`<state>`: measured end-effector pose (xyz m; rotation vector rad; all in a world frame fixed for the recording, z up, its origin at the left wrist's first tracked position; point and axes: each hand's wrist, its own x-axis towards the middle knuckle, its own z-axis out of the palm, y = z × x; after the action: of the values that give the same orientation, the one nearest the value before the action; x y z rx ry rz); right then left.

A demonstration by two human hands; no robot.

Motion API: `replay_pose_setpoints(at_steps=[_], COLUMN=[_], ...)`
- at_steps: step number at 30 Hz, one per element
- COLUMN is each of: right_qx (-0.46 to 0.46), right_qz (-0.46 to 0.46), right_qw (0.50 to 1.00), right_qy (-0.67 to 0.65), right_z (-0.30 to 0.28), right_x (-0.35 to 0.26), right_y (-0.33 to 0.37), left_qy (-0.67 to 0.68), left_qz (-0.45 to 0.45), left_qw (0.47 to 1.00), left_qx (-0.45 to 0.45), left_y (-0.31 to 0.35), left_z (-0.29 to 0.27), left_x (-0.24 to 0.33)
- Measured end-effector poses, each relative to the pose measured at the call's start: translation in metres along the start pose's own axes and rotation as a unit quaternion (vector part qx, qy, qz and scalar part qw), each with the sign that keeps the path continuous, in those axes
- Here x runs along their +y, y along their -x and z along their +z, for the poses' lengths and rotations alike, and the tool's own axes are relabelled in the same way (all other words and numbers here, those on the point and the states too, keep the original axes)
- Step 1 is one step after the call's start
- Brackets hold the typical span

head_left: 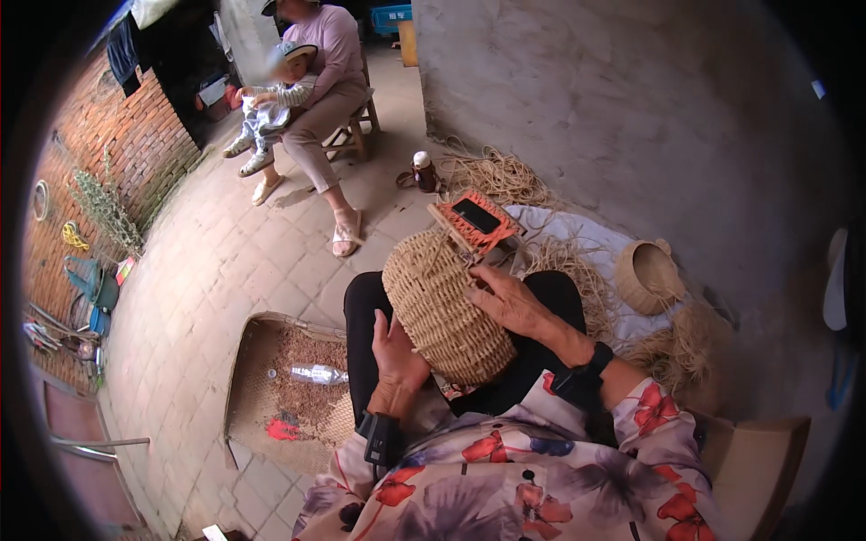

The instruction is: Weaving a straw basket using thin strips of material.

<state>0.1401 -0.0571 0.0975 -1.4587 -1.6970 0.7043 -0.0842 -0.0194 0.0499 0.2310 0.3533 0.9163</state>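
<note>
A tan woven straw basket (442, 311), rounded at its far end, lies tilted across my lap between my knees. Against its lower left side my left hand (397, 354) holds it, fingers pointing up and some of them hidden behind the weave. My right hand (512, 302) rests on the right edge, its fingers bent and closed at the rim. Whether a single strand is between those fingertips is too small to tell. Just beyond the basket stands a small stool with an orange woven seat (492, 236), and a black phone (475, 215) lies on it.
Loose straw (496, 180) lies by the wall (631, 108), with more on a white cloth (541, 219) beside a finished-looking round basket (642, 279). A dark bottle (424, 173) stands beyond. Left, a shallow tray (236, 397) holds brown bits and a plastic bottle (317, 373). A seated person (338, 54) holds a child.
</note>
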Motion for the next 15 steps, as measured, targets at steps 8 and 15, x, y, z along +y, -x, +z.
replay_pose_setpoints(at_steps=[8,15], right_qx=[-0.012,0.077], right_qz=[0.135,0.095], right_qw=[0.977,0.989], right_qy=[-0.165,-0.083], right_z=[-0.009,-0.074], right_x=[-0.001,-0.063], right_y=[0.050,0.060], left_qy=[-0.175,-0.180], left_qz=[0.032,-0.016], left_qw=[0.984,0.983], left_qx=[-0.018,-0.014], left_y=[0.018,0.069], left_z=[0.008,0.028], left_x=[-0.010,-0.004])
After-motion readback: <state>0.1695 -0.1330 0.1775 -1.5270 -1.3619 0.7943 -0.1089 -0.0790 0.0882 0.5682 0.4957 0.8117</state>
